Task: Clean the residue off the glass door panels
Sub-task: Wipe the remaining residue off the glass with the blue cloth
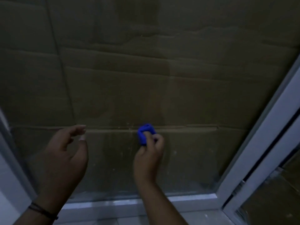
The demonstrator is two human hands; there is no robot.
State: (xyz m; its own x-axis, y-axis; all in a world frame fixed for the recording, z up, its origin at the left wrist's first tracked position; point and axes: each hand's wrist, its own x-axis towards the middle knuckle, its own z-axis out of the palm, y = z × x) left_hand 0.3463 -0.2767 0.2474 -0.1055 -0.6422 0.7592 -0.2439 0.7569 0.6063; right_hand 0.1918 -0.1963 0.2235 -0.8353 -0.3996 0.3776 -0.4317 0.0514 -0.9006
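Glass door panel (pixel 162 88) fills nearly all of my view, set in a pale metal frame (pixel 253 159) that runs along the bottom and up the right side. Behind the glass I see brown cardboard sheets (pixel 113 70), creased in horizontal bands. White specks and faint streaks of residue (pixel 128 125) dot the lower part of the pane, thickest around the middle crease line and just beside my right hand.

My right hand (pixel 150 158) is raised to the glass, its fingers (pixel 155 138) curled round a small blue scraper (pixel 145 133), which it grips and holds against the pane. The picture is too dim and soft for me to tell whether a blade edge meets the glass.

My left hand (pixel 65 153) hovers to the left of the scraper, well apart from it, fingers relaxed and slightly bent, holding nothing. A dark band (pixel 43 211) circles that wrist. I cannot tell whether its fingertips touch the pane.

A second framed panel (pixel 276 197) stands at the lower right.
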